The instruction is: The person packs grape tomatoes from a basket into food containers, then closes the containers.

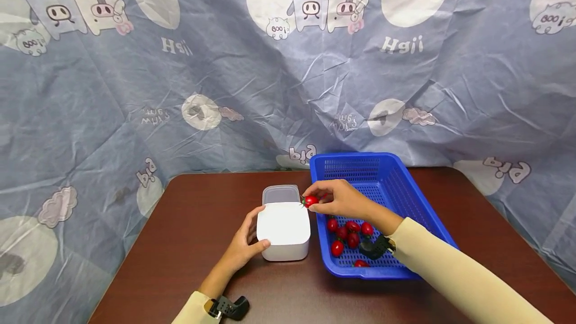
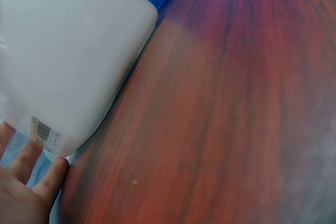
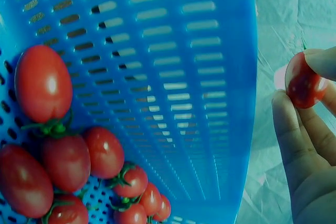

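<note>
Between thumb and fingers, my right hand (image 1: 339,198) pinches a red cherry tomato (image 1: 310,201) with a green stem, above the right rear edge of a white container (image 1: 284,229). In the right wrist view the pinched cherry tomato (image 3: 304,81) is beside the basket wall. My left hand (image 1: 245,240) rests against the container's left side, thumb at the front and fingers behind. The left wrist view shows the left fingers (image 2: 51,179) touching the container wall near a barcode label (image 2: 46,130). The container's inside is too bright to make out.
A blue perforated basket (image 1: 416,199) stands right of the container, with several cherry tomatoes (image 1: 353,240) in its near part. Behind the container lies a clear lid-like piece (image 1: 281,194). A patterned cloth (image 1: 288,79) hangs behind the brown table (image 1: 180,244).
</note>
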A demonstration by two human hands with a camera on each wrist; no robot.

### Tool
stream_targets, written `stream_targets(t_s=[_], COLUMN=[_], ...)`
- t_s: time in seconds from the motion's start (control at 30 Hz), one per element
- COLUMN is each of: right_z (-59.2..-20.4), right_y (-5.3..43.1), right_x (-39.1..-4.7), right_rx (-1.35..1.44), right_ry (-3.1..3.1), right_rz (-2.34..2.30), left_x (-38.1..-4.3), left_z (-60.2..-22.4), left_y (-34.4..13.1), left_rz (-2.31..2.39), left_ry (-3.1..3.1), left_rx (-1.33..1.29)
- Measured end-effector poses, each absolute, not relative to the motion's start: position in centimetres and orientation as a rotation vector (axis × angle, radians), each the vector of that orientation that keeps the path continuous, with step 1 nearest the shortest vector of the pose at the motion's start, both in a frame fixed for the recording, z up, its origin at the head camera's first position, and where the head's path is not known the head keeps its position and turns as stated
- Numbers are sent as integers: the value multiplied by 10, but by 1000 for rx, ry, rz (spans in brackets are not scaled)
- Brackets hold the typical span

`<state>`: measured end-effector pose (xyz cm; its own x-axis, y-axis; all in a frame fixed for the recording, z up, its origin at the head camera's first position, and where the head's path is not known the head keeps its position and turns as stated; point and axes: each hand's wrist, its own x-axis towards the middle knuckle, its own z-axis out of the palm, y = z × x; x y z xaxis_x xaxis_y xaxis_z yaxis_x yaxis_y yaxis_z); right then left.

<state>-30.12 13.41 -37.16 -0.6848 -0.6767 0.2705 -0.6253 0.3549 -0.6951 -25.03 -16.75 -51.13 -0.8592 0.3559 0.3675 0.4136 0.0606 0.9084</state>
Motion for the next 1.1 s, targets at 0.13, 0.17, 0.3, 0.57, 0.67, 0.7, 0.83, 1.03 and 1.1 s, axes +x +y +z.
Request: stream_targets(t_s=[0.13,0.17,0.3,0.57,0.67,0.7,0.83,1.03,1.1], right_z=[-373,-374,-378,-383,-386,-387,-390,-393,-393], right_y=[126,124,116,102,99,98,97,95,95], right_x=[-300,-300,-298,-292,-291,-291,-291,-291,-290], right_rx=[-1211,-1205,-1230,-1266,-1281,-1281,-1290,-1328,-1345], right_ry=[2536,2533,2508,2429,2408,2405,2403,2391,2402], right_rz=[-1224,-1222,-1215,-1190,-1168,-1163,-1161,-1105,-1074], left_x=[-252,-252,-253,-252,-251,-251,-252,-252,-253], left_z=[-511,-511,-513,-515,-514,-514,-514,-513,-513], left_y=[-167,-167,-166,-166,-166,-166,-166,-166,-166], left_rz=[-1949,-1946,-1944,-1912,-1917,-1921,-1935,-1919,-1933], left_ry=[-2249,-2246,-2248,-2270,-2277,-2279,-2275,-2283,-2271], left_rx=[-833,-828,-820,-795,-786,-787,-783,-787,-791])
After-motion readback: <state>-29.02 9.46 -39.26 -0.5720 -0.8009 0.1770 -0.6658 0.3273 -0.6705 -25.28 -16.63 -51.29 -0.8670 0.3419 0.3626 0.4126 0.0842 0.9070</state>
